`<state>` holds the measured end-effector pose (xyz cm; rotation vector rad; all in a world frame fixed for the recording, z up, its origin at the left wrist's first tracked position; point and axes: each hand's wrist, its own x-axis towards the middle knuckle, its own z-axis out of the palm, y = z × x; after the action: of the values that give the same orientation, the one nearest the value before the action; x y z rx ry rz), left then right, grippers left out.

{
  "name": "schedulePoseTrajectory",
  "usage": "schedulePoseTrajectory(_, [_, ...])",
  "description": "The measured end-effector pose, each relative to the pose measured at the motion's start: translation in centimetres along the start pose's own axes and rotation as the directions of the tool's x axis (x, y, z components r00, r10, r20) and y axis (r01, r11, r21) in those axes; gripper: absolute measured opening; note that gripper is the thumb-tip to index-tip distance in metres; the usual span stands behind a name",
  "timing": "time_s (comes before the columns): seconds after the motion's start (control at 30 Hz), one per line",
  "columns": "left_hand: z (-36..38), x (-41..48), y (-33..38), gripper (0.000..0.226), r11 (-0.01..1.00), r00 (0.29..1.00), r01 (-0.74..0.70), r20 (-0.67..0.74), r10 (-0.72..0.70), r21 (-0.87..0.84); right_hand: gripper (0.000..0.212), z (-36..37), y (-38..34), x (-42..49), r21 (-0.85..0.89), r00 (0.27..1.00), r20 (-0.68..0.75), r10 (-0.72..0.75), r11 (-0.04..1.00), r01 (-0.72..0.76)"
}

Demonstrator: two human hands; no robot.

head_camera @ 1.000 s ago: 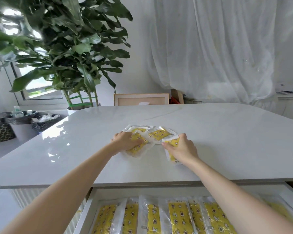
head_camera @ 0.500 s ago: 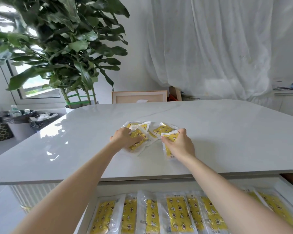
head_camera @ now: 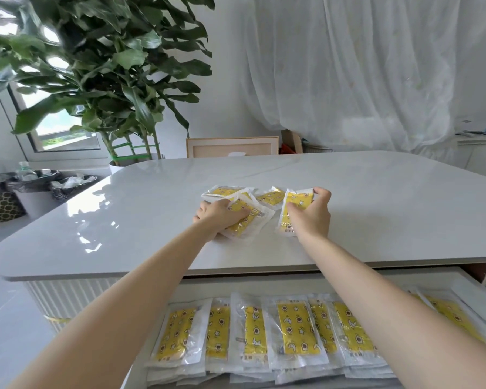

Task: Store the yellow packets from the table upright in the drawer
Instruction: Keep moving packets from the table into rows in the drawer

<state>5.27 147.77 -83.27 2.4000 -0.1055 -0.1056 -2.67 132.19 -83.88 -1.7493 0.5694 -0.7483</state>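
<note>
Gripping one yellow star-printed packet in a clear plastic wrapper (head_camera: 294, 204) with my right hand (head_camera: 311, 219) — fingers curled over its far end, thumb on the near side, the packet tilted up off the glossy white tabletop (head_camera: 390, 209). My left hand (head_camera: 218, 216) lies on a second yellow packet (head_camera: 246, 223) just beside it, fingers bent across the top and pressing it to the surface; whether the thumb hooks under the edge, I can't tell. Two more loose packets sit behind my hands, one at the far left of the cluster (head_camera: 222, 192) and one between my hands (head_camera: 271, 197), their wrappers overlapping. Below the table's near edge the white drawer (head_camera: 466, 280) stands pulled out — a row of matching yellow packets (head_camera: 295, 328) fills it side by side, my forearms crossing above them. Off to the left, a big leafy green potted plant (head_camera: 110, 68) stands by the window, with dark-lined waste bins (head_camera: 35, 189) on the floor near it. A sheer white curtain (head_camera: 348, 68) hangs behind the table.
</note>
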Motion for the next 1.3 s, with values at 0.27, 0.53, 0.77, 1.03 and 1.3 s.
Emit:
schedulePoseTrajectory(0.27, [0.5,0.2,0.5,0.056,0.996,0.998,0.054,-0.014,-0.055,-0.064,0.053,0.2,-0.1,0.0,-0.172,0.987,0.157,0.026,0.985,0.001])
schedulePoseTrajectory(0.53, [0.7,-0.1,0.3,0.043,0.94,0.999,0.013,-0.034,-0.026,-0.341,0.054,0.3,-0.2,0.0,-0.276,0.975,0.219,0.04,0.961,0.023])
schedulePoseTrajectory(0.77, [-0.8,-2.3,0.6,0.036,0.828,0.998,-0.029,0.032,0.056,-0.559,0.06,-0.1,-0.3,-0.2,0.01,0.973,0.227,0.029,0.999,-0.032])
schedulePoseTrajectory(1.03, [-1.9,-7.2,-0.3,0.024,0.66,0.995,-0.027,0.042,0.088,-0.751,0.084,-2.7,-1.6,-2.5,0.198,0.897,0.426,0.115,0.956,-0.217])
schedulePoseTrajectory(1.3, [-4.0,-12.7,-0.9,0.027,0.77,0.937,0.023,0.282,0.205,-0.637,0.058,-7.5,-3.3,-5.6,0.137,0.651,0.737,0.182,0.902,-0.408])
